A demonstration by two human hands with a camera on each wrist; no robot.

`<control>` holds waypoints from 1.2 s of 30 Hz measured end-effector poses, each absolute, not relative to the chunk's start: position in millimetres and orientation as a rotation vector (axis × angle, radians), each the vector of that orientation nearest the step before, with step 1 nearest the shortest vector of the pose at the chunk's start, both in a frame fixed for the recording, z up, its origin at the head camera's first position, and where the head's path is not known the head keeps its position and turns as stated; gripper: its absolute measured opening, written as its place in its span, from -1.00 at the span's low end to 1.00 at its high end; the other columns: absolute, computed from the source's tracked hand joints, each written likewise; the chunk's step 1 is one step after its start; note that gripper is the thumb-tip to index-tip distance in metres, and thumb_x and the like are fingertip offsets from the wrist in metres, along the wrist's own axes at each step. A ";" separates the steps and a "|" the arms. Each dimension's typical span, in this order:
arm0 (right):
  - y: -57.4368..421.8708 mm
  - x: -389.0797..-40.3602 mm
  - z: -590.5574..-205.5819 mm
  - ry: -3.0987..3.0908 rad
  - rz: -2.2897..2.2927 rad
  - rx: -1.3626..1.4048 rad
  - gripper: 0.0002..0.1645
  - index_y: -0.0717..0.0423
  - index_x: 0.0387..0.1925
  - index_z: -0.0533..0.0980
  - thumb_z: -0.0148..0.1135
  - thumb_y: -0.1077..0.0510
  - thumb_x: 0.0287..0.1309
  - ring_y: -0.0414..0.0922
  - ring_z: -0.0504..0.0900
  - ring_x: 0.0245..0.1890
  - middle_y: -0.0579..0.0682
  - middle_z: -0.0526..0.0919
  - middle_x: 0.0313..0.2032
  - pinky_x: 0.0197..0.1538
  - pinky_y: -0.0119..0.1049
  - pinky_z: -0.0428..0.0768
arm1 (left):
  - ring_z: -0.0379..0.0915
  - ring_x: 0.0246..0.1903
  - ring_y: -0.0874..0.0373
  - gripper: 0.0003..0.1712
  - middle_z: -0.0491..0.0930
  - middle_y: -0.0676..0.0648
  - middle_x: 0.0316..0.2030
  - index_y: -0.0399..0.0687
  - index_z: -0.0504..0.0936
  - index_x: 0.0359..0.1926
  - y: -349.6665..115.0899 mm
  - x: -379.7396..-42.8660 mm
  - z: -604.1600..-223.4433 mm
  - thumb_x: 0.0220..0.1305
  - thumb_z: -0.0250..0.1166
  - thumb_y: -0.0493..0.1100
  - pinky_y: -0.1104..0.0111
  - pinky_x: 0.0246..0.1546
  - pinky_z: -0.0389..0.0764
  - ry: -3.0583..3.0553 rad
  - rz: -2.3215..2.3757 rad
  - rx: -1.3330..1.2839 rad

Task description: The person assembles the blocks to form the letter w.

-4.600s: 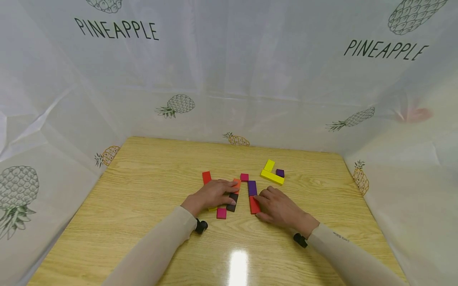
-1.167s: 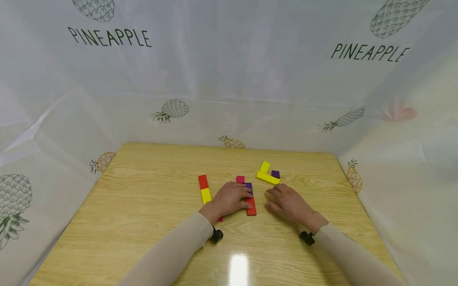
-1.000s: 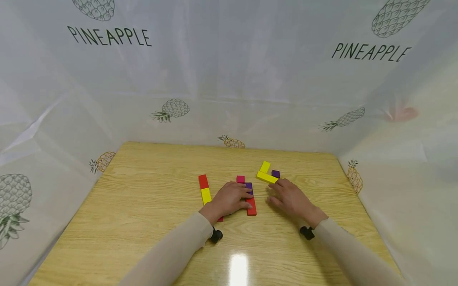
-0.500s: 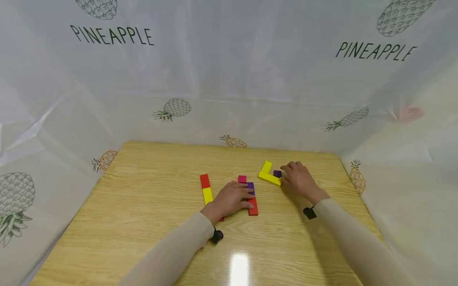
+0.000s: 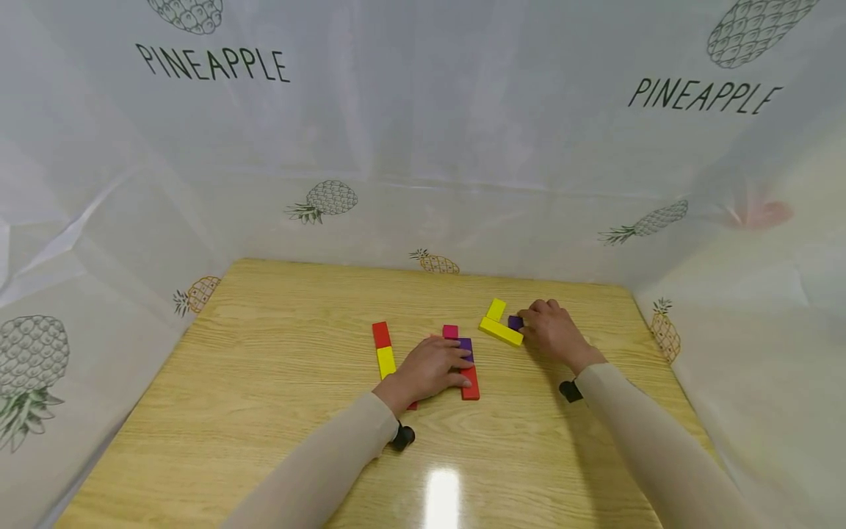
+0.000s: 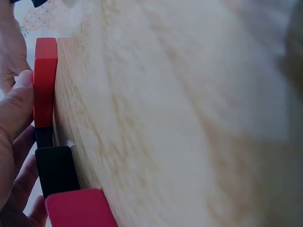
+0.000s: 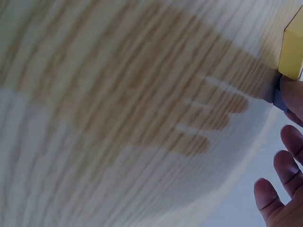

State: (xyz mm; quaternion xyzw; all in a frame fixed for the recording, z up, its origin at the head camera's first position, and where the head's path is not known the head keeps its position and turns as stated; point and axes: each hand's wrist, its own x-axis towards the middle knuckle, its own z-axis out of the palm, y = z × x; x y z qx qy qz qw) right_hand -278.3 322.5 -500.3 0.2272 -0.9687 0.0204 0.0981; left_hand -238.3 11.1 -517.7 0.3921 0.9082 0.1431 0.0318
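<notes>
In the head view my left hand point(image 5: 429, 367) lies over the middle group of blocks, fingers stretched onto a purple block point(image 5: 465, 349) and thumb on a red block point(image 5: 470, 386). Seen from the left wrist, the thumb touches the end of that red block point(image 6: 45, 90); a black block point(image 6: 57, 170) and a magenta block point(image 6: 80, 210) stand nearer. My right hand point(image 5: 551, 330) pinches a small purple block point(image 5: 515, 322) between thumb and finger. The right wrist view shows part of that block point(image 7: 279, 98) by the thumb, with the other fingers spread.
A long yellow block point(image 5: 501, 332) and a shorter yellow block point(image 5: 496, 308) lie beside the right hand. Left of the other hand, a red block point(image 5: 381, 335) and yellow block point(image 5: 386, 360) form a row. A magenta cube point(image 5: 450, 330) sits behind. Pineapple-print sheeting point(image 5: 423, 147) surrounds the wooden table point(image 5: 297, 316).
The right hand has moved away from beside the red block, past the long yellow block, to the small purple block. The left hand has shifted right onto the purple and red blocks.
</notes>
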 end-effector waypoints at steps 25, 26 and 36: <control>324.0 -265.0 -493.9 -2.815 0.071 0.578 -0.55 0.30 -0.01 0.58 0.49 0.03 0.30 0.22 0.51 -0.09 0.26 0.61 -0.08 -0.05 0.17 0.56 | 0.32 0.51 0.10 -0.47 0.56 0.15 0.40 0.27 0.69 0.33 10.3 -237.4 -514.7 0.44 0.30 0.26 0.05 0.60 0.20 2.787 0.450 1.209; 323.5 -264.1 -494.7 -2.805 0.073 0.585 -0.57 0.29 -0.02 0.58 0.49 0.04 0.30 0.22 0.51 -0.10 0.26 0.61 -0.09 -0.06 0.17 0.56 | 0.32 0.52 0.10 -0.47 0.56 0.16 0.40 0.27 0.69 0.33 10.3 -237.6 -515.1 0.44 0.30 0.26 0.05 0.60 0.20 2.788 0.448 1.207; 313.2 -246.8 -502.3 -2.796 0.057 0.652 -0.55 0.26 -0.06 0.58 0.50 0.00 0.26 0.13 0.50 -0.15 0.17 0.61 -0.14 -0.08 0.09 0.57 | 0.30 0.52 0.10 -0.47 0.55 0.16 0.40 0.27 0.68 0.33 11.0 -237.7 -515.9 0.45 0.29 0.26 0.06 0.61 0.17 2.791 0.443 1.206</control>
